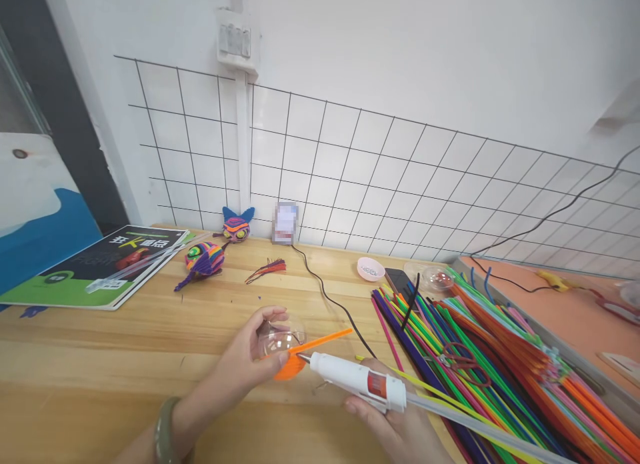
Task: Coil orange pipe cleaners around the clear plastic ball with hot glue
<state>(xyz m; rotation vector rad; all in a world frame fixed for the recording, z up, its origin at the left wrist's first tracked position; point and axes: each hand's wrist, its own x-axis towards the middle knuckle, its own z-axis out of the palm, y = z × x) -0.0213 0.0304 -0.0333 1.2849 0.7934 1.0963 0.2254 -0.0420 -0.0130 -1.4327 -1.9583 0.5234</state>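
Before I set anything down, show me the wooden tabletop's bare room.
Broad bare patch: left front, between the green-and-black magazine and the left forearm. Smaller one: between the thin black cable and the pale-pink round bowl. Crowded: the right side, heaped with multicoloured fuzzy pipe cleaners.

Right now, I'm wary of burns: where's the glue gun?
In the head view, the glue gun is low, just right of centre, in the right hand, nozzle by the orange pipe cleaner.

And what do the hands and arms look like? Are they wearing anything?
The left hand is bare, with a smooth, rounded grey-green bangle round its wrist. The right hand has no glove. No sleeves show on either forearm.
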